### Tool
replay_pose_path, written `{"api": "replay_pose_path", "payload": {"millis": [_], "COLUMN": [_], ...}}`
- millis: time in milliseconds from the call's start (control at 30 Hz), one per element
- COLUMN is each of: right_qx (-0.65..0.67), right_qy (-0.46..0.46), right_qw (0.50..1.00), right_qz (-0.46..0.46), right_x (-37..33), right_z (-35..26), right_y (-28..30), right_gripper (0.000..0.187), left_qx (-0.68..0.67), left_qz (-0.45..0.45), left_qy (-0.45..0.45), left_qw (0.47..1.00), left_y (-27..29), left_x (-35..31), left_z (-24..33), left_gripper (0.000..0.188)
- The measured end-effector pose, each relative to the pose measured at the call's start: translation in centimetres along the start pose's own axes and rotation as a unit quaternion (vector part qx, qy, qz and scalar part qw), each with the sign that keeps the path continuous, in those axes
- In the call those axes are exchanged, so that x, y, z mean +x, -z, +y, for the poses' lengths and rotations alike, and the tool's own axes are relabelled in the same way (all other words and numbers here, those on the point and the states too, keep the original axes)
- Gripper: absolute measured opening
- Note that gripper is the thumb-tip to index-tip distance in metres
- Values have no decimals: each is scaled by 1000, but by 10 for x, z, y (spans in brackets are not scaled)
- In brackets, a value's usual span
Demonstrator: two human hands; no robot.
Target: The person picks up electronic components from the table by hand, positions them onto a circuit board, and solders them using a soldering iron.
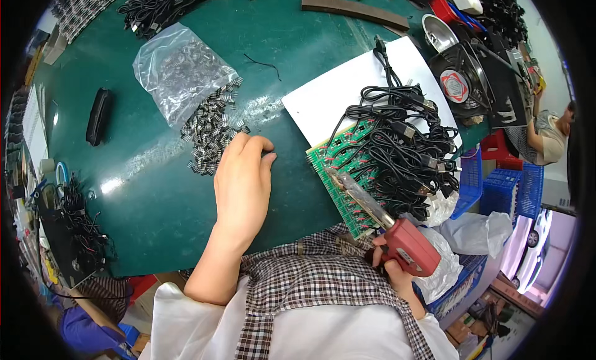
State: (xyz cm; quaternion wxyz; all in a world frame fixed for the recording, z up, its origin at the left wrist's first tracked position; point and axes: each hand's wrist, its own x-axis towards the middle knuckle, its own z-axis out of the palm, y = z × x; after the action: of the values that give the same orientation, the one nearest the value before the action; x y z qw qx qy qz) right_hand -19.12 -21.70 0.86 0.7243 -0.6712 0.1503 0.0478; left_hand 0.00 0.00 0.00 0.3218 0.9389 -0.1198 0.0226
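My left hand (242, 180) is over the green table with bent fingers, thumb and forefinger drawn together; what lies between them, if anything, is too small to see. Against its left side spreads a heap of small metal connectors (210, 133), spilling from a clear plastic bag (177, 71). Low on the right, my right hand (397, 274) grips the handle of a red soldering gun (411, 247). Its barrel points up and left across a panel of green circuit boards (341, 185). Black cables (403, 143) with plugs lie bundled over the boards, on a white sheet (316, 105).
A black pouch-like object (99, 116) lies at left, with tangled cables (77, 229) below it. A brown bar (354, 11) is at the back. A round black fan (458, 81) and metal bowl (439, 33) stand right, near blue baskets (501, 192). Other people sit at both sides.
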Motion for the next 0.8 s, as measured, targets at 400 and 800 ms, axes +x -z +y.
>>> {"api": "replay_pose_path", "payload": {"millis": [400, 800], "right_qx": [73, 86], "right_qy": [54, 59], "right_qw": [996, 994], "right_qz": [-13, -17], "right_x": [-3, -5], "right_z": [2, 1], "right_y": [1, 6], "right_gripper": [60, 60], "left_qx": [-29, 31], "left_qz": [0, -38], "left_qy": [-59, -18], "left_qw": [998, 999], "left_y": [8, 7], "left_x": [1, 0], "left_z": [-7, 2], "left_gripper": [18, 11]}}
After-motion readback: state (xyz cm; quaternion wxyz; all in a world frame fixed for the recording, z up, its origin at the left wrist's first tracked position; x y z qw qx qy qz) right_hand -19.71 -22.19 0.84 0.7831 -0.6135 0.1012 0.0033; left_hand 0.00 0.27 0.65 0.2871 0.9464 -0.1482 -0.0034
